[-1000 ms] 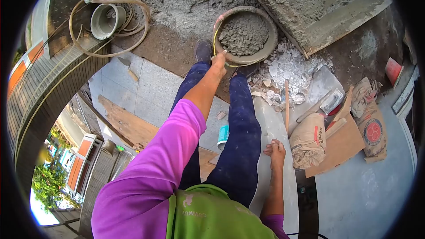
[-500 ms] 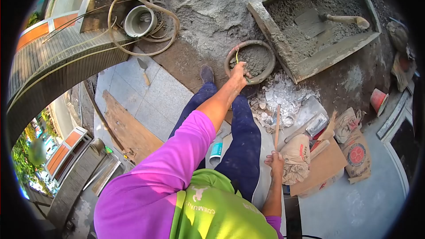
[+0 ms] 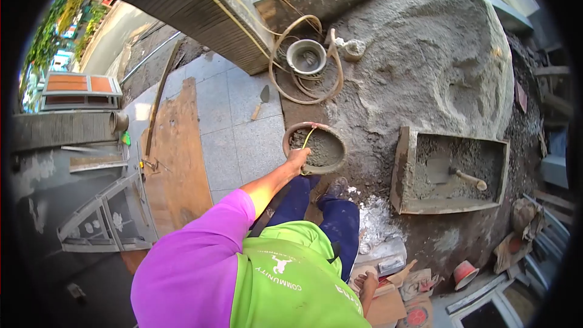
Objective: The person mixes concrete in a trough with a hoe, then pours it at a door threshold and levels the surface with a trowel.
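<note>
My left hand (image 3: 298, 159) is closed on the yellow handle of a round bucket (image 3: 340, 159), at its near left rim. Wet grey mortar (image 3: 322, 147) lies inside the bucket. On the lower right, my right hand (image 3: 366, 282) hangs close to my side above cardboard and paper bags, its fingers loosely bent and apart, with nothing visible in them. To the right of the bucket, a mixing trough (image 3: 398, 173) holds more mortar and a wooden-handled shovel or hoe (image 3: 467, 178).
A sand heap (image 3: 419, 54) rises ahead. Near it are a pail (image 3: 306, 57) and a coiled hose (image 3: 335, 79). A trowel (image 3: 261, 102) lies on the tiles, beside a plywood sheet (image 3: 176, 158). White rubble (image 3: 376, 225) and a red bucket (image 3: 465, 274) are to the right.
My view has turned left and shifted, and my feet have moved. The bucket stays in my left hand. My right hand now appears lower, and the wooden stick near it is out of sight.
</note>
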### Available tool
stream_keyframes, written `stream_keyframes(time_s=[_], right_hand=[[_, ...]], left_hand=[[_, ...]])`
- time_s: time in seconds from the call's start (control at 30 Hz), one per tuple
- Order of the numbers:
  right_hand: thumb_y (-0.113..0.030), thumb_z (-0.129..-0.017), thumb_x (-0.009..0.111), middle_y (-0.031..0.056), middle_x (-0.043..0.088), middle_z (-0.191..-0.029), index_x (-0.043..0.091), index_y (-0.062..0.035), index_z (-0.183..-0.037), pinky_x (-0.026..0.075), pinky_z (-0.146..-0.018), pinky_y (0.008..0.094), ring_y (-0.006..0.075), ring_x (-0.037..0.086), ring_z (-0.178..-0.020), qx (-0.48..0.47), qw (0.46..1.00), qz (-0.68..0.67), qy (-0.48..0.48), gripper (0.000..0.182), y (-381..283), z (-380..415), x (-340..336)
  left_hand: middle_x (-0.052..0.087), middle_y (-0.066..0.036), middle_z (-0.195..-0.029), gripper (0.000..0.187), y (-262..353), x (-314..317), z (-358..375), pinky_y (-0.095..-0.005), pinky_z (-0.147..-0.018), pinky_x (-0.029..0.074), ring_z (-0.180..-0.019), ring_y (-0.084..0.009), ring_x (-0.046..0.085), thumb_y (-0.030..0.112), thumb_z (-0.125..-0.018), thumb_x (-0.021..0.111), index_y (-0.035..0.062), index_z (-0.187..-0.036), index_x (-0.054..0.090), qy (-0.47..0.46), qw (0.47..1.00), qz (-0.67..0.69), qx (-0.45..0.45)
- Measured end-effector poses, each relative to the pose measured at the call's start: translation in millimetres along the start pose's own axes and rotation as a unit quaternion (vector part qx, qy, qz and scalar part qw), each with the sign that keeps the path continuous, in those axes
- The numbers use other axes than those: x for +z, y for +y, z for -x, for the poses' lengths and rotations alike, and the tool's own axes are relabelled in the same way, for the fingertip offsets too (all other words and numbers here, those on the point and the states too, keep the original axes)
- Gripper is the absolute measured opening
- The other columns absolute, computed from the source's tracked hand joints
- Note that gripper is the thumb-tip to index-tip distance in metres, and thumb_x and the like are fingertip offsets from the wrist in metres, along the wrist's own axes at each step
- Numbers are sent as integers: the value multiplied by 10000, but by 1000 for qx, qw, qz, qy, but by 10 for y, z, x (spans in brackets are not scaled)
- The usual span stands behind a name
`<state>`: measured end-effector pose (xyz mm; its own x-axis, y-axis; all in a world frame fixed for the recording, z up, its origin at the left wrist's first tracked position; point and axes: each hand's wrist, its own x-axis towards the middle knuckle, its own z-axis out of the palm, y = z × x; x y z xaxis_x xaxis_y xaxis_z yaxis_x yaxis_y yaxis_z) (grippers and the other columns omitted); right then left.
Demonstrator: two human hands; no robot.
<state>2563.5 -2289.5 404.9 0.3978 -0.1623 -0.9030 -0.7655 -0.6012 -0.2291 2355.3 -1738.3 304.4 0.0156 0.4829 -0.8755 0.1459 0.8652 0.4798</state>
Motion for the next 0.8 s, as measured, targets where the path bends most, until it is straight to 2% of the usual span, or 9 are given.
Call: stream_keyframes(time_s=[0.17, 0.27, 0.3, 0.33, 0.4, 0.5, 0.6, 0.7, 0.8], right_hand=[[-187, -920, 561, 182, 631, -819, 499, 7, -1119, 589, -490, 377, 260, 635, -573, -56, 995, 66, -51, 285, -1032, -618, -97], [-220, -905, 565, 173, 628, -855, 520, -16, -1107, 581, -507, 400, 263, 632, -609, -106, 987, 114, -43, 291, -1674, -786, -71], [-227, -904, 569, 157, 630, -859, 537, -25, -1091, 569, -503, 398, 259, 629, -603, -137, 985, 101, -36, 277, -1915, -860, -35], [-232, -897, 564, 138, 618, -802, 563, -37, -1090, 551, -485, 391, 254, 630, -614, -156, 981, 113, -33, 274, -2193, -902, 18], [-234, -894, 560, 144, 618, -806, 557, -33, -1088, 564, -502, 400, 258, 627, -608, -190, 971, 128, -67, 279, -2629, -1009, 156], [-246, -884, 549, 151, 614, -803, 542, -30, -1066, 578, -515, 406, 261, 619, -584, -222, 955, 187, -55, 283, -3249, -906, 482], [-244, -880, 543, 174, 623, -826, 539, -17, -1107, 581, -526, 426, 272, 616, -580, -233, 940, 235, -75, 320, -3750, -846, 846], [-218, -873, 534, 179, 621, -799, 545, -1, -1103, 577, -505, 447, 288, 616, -552, -249, 926, 284, -19, 316, -4051, -687, 1382], [-135, -881, 514, 181, 594, -716, 539, 10, -968, 524, -418, 436, 292, 570, -474, -241, 911, 335, 9, 171, -4194, -615, 1986]], left_hand=[[447, -5, -559, 157, 63, -845, 347, -348, -391, 296, -419, -138, 389, 177, -804, 642, 70, -718, 565, 126, 985, -7, 115], [441, 0, -552, 151, 74, -1471, 713, -349, -385, 291, -410, -138, 388, 178, -803, 646, 84, -712, 572, 187, 976, 40, 103], [510, -25, -600, 148, 84, -1676, 866, -361, -430, 337, -467, -153, 447, 184, -772, 658, 55, -723, 604, 202, 973, 57, 98], [578, -50, -648, 166, 44, -1908, 1027, -373, -474, 383, -524, -168, 506, 189, -742, 670, 27, -734, 635, 217, 969, 76, 91], [559, -53, -630, 137, -257, -2474, 961, -374, -449, 375, -472, -180, 471, 172, -736, 670, 44, -748, 620, 260, 961, 71, 61], [482, -34, -586, 125, -400, -2900, 1389, -374, -424, 352, -425, -178, 400, 168, -741, 657, 63, -765, 594, 313, 936, 159, 8], [438, -26, -602, 102, -839, -3474, 1476, -370, -415, 339, -440, -170, 390, 150, -746, 626, 73, -783, 571, 300, 927, 222, -44], [357, -6, -553, 41, -1289, -3858, 1649, -380, -448, 324, -428, -164, 317, 123, -766, 557, 130, -751, 520, 324, 896, 290, -89], [372, -11, -613, 61, -1404, -4019, 2094, -388, -475, 339, -468, -176, 333, 123, -756, 537, 134, -814, 527, 311, 880, 341, -110]])
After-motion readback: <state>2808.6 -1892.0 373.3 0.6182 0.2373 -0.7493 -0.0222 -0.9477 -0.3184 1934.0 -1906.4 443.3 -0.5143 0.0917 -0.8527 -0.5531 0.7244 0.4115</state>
